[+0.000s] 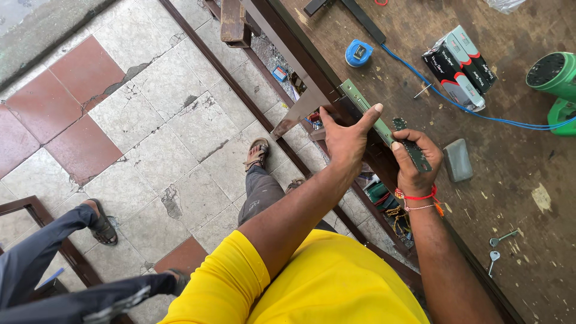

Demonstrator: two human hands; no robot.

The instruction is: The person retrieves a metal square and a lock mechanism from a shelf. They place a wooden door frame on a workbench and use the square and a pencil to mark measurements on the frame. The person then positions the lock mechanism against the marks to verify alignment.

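**Both hands on a lock body at a door edge**

The large dark brown wooden door slab [516, 174] is lying flat and filling the right side of the view, its long edge running diagonally. Left of it, the pale cracked stone floor with red tiles [150, 120] is showing, with the person's sandalled foot [257, 153] standing on it. Another person's legs in blue-grey trousers [54, 264] are sitting at lower left, well apart from the work.

The long green-faced metal mortise lock body [384, 129] is sitting at the door's edge, its narrow faceplate in line with that edge. The left hand [345, 141] is pressing on the edge beside the faceplate, fingers spread and mostly straight, the thumb stretched up against the plate; not gripping anything fully. The right hand [414, 162] is curling around the lower end of the lock, fingers closed on it, with red thread bands at the wrist.

On the slab: a green plastic power tool [555, 81] at the far right, a black, teal and red cardboard box pack [461, 65], a grey rectangular block [459, 159] just beside the right hand, a blue round tape measure [359, 53], a thin blue cable [474, 111] running across, and two small silver keys [498, 249] near the lower right.
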